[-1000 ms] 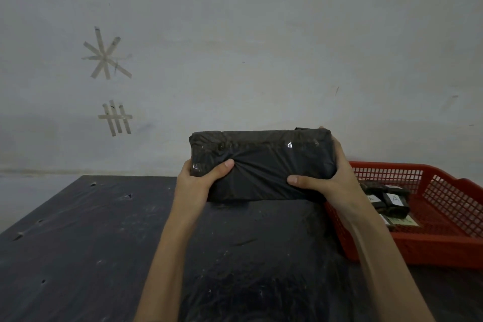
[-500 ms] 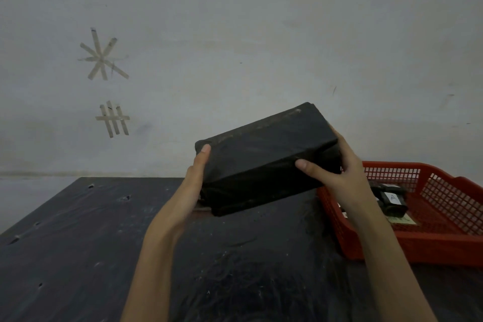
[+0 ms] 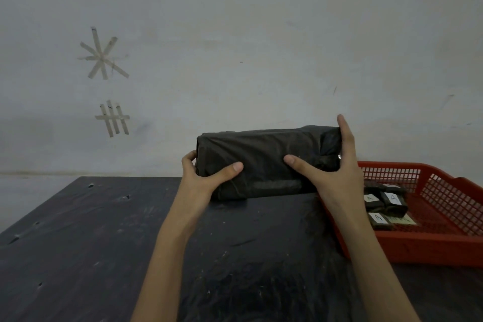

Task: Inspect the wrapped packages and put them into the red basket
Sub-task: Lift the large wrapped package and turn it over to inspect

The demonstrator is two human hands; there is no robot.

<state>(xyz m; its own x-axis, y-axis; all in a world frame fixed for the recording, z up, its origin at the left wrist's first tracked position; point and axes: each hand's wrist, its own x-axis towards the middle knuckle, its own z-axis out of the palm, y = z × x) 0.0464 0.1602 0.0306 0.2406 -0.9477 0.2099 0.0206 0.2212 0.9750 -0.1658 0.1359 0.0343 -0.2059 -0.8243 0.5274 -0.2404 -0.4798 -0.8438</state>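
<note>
Left hand (image 3: 206,172): the left end of the wrapped package (image 3: 264,157) was gripped, with the thumb laid on the near face and the fingers curled round the end.
Right hand (image 3: 337,172): it was pressed flat against the right end, fingers straight and upright, thumb stretched across the near face. The end was braced rather than clenched.
Reason for the hold: with one hand at each end, the long faces were left uncovered, which was judged to suit turning the package for inspection.
Package position: it was held level over the far part of the dark table (image 3: 104,243), just left of the red basket (image 3: 431,246). Whether its lower edge touched the table could not be told.
Basket: several small wrapped packs (image 3: 392,201) with white labels were seen lying inside, so part of the task was judged done.
Wall: two taped marks (image 3: 103,56) were seen to the left.
Change: half a second earlier the package was tilted, its right end raised. It had since been levelled and a creased face turned toward the camera. The left thumb had been brought onto the near face.
</note>
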